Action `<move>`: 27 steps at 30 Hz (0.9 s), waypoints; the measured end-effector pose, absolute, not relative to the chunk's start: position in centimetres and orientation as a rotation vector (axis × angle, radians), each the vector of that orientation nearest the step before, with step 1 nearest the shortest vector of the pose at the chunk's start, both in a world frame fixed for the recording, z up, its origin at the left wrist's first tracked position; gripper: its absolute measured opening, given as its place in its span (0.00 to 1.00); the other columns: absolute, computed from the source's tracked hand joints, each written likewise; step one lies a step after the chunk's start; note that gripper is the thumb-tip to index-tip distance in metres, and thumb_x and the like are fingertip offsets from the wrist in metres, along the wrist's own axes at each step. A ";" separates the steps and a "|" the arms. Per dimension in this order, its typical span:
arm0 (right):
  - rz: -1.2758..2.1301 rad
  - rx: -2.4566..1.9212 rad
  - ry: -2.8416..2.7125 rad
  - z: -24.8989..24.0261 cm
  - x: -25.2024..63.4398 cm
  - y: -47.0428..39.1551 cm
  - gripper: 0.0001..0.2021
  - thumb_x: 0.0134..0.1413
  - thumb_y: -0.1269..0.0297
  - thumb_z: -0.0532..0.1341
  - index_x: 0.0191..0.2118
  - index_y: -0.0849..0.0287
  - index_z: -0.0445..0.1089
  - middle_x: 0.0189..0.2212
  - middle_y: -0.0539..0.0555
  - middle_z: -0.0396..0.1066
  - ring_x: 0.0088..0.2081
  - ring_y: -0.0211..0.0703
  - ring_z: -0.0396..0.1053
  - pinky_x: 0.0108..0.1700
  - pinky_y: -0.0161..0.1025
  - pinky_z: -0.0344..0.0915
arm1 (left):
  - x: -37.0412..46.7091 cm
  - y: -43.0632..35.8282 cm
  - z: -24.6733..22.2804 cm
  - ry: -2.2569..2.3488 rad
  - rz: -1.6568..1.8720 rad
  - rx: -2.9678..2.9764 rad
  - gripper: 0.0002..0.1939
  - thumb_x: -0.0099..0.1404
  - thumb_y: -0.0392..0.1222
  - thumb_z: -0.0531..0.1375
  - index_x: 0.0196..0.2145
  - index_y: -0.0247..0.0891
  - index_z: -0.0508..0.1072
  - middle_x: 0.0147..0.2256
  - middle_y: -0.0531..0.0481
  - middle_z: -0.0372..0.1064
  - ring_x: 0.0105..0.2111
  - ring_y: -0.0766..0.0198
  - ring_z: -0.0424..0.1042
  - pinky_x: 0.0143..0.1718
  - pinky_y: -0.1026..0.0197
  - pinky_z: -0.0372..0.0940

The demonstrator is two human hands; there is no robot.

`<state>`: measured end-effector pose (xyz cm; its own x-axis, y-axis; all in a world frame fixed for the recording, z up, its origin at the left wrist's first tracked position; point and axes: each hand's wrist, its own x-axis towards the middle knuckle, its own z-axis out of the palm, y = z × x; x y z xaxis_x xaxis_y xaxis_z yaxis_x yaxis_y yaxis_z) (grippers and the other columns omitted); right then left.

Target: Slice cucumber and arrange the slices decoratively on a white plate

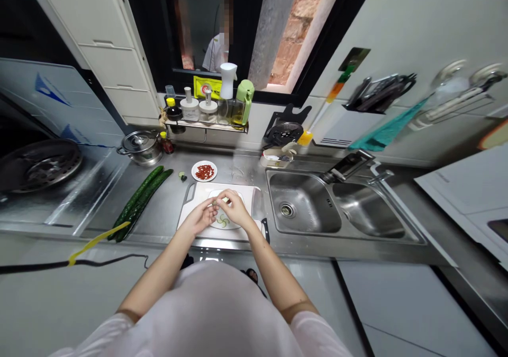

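My left hand [203, 217] and my right hand [233, 208] meet over a white plate [212, 193], fingertips pinched together. Between them is a small pale green piece that looks like a cucumber slice [215, 202], mostly hidden by the fingers. Below the hands, several thin cucumber slices [222, 220] lie on the plate in a curved pattern. The plate rests on a white cutting board [191, 207] with a grey handle. At the board's right edge lies a knife, its black handle [266, 231] showing.
Two long cucumbers [137, 201] lie left, near cucumber end pieces [182, 176] and a small dish [193, 172] of chopped red pieces. A lidded pot [140, 147] stands behind. The double sink [304, 201] is on the right. A bottle shelf [206, 126] hangs ahead.
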<state>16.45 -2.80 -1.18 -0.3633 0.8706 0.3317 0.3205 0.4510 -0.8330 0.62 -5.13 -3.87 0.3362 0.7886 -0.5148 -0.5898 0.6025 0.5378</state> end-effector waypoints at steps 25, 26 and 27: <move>0.921 -1.147 -1.786 -3.9 16.2 -1.9 0.04 0.51 0.66 0.59 0.28 0.57 0.69 0.28 0.50 0.69 0.34 0.41 0.65 0.37 0.36 0.60 | -0.3 -4.2 -3.9 1.113 1.139 1.141 0.22 0.48 0.43 0.69 0.41 0.38 0.70 0.26 0.55 0.67 0.26 0.71 0.65 0.31 0.67 0.57; 0.944 -1.147 -1.773 -4.0 16.2 -1.8 0.04 0.51 0.65 0.58 0.28 0.57 0.69 0.28 0.50 0.69 0.34 0.40 0.65 0.37 0.36 0.60 | -0.3 -4.1 -3.9 1.125 1.148 1.163 0.21 0.48 0.42 0.69 0.41 0.38 0.71 0.26 0.55 0.67 0.26 0.71 0.65 0.30 0.67 0.57; 0.968 -1.144 -1.757 -3.9 16.2 -1.7 0.05 0.51 0.65 0.58 0.28 0.57 0.70 0.28 0.50 0.69 0.34 0.40 0.66 0.36 0.35 0.61 | -0.3 -4.0 -3.9 1.133 1.156 1.188 0.21 0.49 0.42 0.68 0.41 0.38 0.71 0.26 0.54 0.67 0.26 0.71 0.64 0.29 0.67 0.57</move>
